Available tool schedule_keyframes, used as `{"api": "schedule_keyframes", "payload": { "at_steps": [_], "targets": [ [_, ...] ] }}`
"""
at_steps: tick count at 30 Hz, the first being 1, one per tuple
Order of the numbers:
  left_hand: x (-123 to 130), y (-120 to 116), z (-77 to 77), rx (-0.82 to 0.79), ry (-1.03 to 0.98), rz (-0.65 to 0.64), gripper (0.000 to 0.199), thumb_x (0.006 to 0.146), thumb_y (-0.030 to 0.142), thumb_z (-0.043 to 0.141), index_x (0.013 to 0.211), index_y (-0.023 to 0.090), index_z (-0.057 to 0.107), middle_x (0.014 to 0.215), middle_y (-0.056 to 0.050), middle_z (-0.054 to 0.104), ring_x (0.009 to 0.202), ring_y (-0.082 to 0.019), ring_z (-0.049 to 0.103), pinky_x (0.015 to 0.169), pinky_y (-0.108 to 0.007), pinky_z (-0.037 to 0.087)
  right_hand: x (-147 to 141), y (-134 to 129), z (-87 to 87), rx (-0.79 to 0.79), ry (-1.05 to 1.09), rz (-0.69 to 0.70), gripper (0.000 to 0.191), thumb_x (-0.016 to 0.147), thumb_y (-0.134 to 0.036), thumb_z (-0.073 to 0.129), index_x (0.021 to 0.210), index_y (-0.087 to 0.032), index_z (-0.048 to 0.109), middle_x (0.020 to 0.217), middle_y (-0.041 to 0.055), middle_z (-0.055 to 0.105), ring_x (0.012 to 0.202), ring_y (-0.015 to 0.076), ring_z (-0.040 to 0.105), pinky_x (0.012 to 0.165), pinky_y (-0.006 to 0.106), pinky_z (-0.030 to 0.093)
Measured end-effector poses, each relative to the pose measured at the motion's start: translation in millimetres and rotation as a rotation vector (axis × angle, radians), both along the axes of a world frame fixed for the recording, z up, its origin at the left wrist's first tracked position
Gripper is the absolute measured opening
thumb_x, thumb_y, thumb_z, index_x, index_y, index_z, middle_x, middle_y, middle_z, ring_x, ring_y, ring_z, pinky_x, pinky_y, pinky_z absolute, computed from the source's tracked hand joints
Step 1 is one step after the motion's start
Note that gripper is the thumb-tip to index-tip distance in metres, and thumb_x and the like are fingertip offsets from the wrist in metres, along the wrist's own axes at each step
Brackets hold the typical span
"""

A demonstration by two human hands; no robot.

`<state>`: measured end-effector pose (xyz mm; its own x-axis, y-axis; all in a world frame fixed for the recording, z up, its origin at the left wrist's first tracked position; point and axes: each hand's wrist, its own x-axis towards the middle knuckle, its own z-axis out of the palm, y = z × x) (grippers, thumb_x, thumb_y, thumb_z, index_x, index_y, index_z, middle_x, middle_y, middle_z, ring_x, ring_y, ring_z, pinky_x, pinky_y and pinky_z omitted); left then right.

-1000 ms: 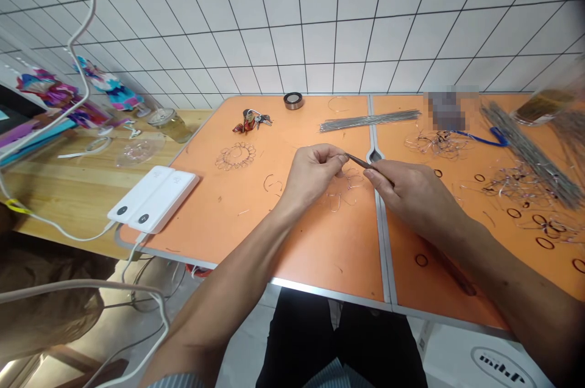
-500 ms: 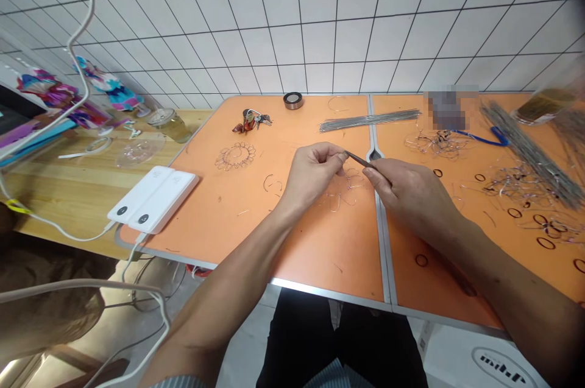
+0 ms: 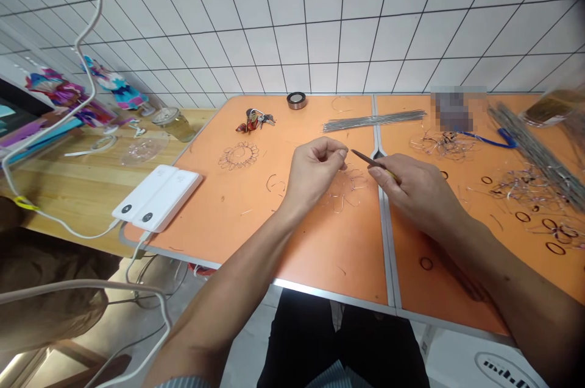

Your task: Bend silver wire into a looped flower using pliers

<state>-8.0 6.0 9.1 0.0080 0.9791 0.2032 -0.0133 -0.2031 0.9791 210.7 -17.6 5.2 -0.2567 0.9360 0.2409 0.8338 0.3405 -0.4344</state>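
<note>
My left hand (image 3: 317,170) is above the middle of the orange table, its thumb and forefinger pinched together. What sits in the pinch is too small to make out. A thin, looped wire piece (image 3: 347,188) shows just below and beside these fingers; I cannot tell whether it touches them. My right hand (image 3: 414,187) is closed around a slim, dark, pointed tool (image 3: 364,158), with a yellowish part showing at the grip. The tool's tip points at the left fingertips, with a small gap between. Most of its handle is hidden by my hand.
On the orange table (image 3: 320,254) lie a wire ring of loops (image 3: 238,156), keys (image 3: 256,120), a tape roll (image 3: 297,100), a bundle of straight wires (image 3: 375,120) and tangled wire (image 3: 525,187). White power banks (image 3: 158,198) with cables overlap the left edge.
The tool's tip has drawn back from my left fingertips, opening a small gap. My left hand keeps its pinch. The whole view has shifted slightly.
</note>
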Motion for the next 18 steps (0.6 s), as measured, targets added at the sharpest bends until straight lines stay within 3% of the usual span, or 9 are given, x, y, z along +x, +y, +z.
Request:
{"api": "schedule_keyframes", "payload": {
  "at_steps": [3, 8, 11, 16, 18],
  "targets": [
    [0, 1, -1.5, 0.026, 0.003, 0.016, 0.007, 0.087, 0.019, 0.077, 0.081, 0.021, 0.08, 0.079, 0.0, 0.078, 0.076, -0.015, 0.074, 0.073, -0.027, 0.055, 10, 5, 8.6, -0.005, -0.064, -0.055, 0.043, 0.116, -0.053, 0.042, 0.105, -0.026, 0.074, 0.103, 0.0078, 0.077, 0.096, 0.0279, 0.068, 0.08, 0.04, 0.042],
    [-5, 5, -6.3, 0.059, 0.018, 0.082, 0.005, 0.085, 0.02, 0.082, 0.083, 0.022, 0.086, 0.088, -0.002, 0.082, 0.079, -0.013, 0.067, 0.076, -0.028, 0.052, 48, 24, 20.1, -0.15, -0.403, -0.291, 0.045, 0.117, -0.047, 0.041, 0.12, -0.024, 0.079, 0.142, 0.0147, 0.077, 0.121, 0.0341, 0.07, 0.079, 0.042, 0.04],
    [-9, 7, -6.9, 0.02, -0.028, 0.093, 0.003, 0.085, 0.023, 0.085, 0.083, 0.022, 0.087, 0.087, -0.002, 0.081, 0.079, -0.014, 0.064, 0.074, -0.027, 0.05, 77, 36, 16.9, -0.267, -0.542, -0.309, 0.041, 0.115, -0.043, 0.043, 0.112, -0.021, 0.078, 0.14, 0.0186, 0.078, 0.118, 0.0336, 0.07, 0.076, 0.042, 0.039],
    [-12, 7, -1.6, -0.103, -0.142, 0.045, 0.003, 0.082, 0.02, 0.087, 0.083, 0.021, 0.084, 0.082, 0.001, 0.076, 0.069, -0.009, 0.058, 0.066, -0.024, 0.048, 100, 39, 13.0, -0.352, -0.629, -0.316, 0.026, 0.104, -0.029, 0.055, 0.1, -0.019, 0.079, 0.11, 0.021, 0.083, 0.088, 0.0298, 0.07, 0.069, 0.045, 0.036],
    [-13, 7, 1.9, -0.164, -0.211, 0.005, 0.007, 0.083, 0.02, 0.087, 0.082, 0.02, 0.081, 0.079, 0.002, 0.074, 0.066, -0.008, 0.058, 0.064, -0.022, 0.048, 92, 33, 15.5, -0.29, -0.642, -0.342, 0.031, 0.106, -0.029, 0.055, 0.111, -0.017, 0.083, 0.121, 0.0246, 0.083, 0.1, 0.0352, 0.075, 0.072, 0.047, 0.039]
  ]
}}
